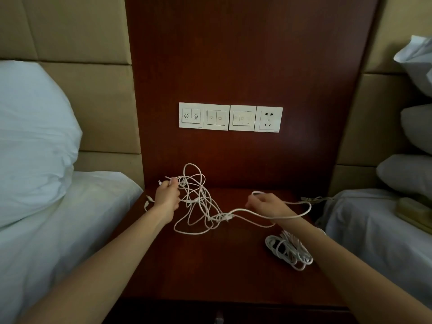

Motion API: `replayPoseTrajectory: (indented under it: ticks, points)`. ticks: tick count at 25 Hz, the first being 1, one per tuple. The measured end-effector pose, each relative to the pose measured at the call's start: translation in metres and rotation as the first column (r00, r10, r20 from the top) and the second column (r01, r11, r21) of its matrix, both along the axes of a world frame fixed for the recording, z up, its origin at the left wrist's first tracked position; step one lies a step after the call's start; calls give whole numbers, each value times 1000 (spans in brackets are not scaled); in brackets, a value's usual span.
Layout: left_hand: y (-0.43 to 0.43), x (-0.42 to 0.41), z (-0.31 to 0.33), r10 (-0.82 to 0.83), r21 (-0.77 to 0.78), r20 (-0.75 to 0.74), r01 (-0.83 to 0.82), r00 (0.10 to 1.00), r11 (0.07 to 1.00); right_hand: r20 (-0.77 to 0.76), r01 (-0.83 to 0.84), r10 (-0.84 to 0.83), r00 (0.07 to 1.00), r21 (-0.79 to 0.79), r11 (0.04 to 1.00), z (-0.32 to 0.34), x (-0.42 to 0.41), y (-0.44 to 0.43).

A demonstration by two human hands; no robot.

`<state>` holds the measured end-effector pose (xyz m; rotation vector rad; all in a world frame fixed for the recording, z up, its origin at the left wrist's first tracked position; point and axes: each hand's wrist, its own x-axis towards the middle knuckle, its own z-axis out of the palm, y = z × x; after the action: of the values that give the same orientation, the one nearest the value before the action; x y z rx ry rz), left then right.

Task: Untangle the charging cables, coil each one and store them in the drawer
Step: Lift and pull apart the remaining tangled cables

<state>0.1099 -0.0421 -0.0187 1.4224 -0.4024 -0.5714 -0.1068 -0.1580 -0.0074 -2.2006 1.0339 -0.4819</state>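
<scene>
Tangled charging cables (198,199) raised over the back left of the tabletop (222,272), left hand (167,197) pinching the knot's left side, right hand (268,205) with fingers (252,202) curled round one strand stretched rightward, coiled cable (288,251) near the right edge.

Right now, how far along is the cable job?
Done: one loosely coiled bundle lies on the nightstand. In hand: left hand grips the tangle, right hand holds a strand running from it. Left: free and coil the rest, then store everything; the drawer looks shut.
</scene>
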Motion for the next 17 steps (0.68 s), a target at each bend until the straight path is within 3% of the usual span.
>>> replayPoseTrajectory:
  ticks: [2,4,7,9,11,14,15,17]
  points:
    - [-3,1,2,-14,-67,-116,6,993,998,-207,-179,172,963,-13,984,-2,0,6]
    - [-7,-7,0,-125,-162,-267,83,956,983,-244,-304,307,920,50,951,-6,6,19]
    - [-12,-32,4,-305,-343,-483,144,820,928,-70,-390,409,910,192,901,-23,24,34]
    - [-14,-45,8,-358,-395,-535,148,765,907,29,-408,416,909,272,872,-38,33,42]
    - [-14,-50,9,-338,-306,-478,207,811,929,106,-407,393,913,269,873,-50,41,49]
    - [-2,-49,5,-399,-8,-181,404,899,915,351,-280,174,920,277,919,-58,49,54]
    - [5,-46,4,-484,94,-62,488,873,868,386,-210,84,918,297,931,-58,50,53]
    - [19,-38,-1,-686,267,119,643,718,718,406,-128,-34,913,366,922,-57,50,51]
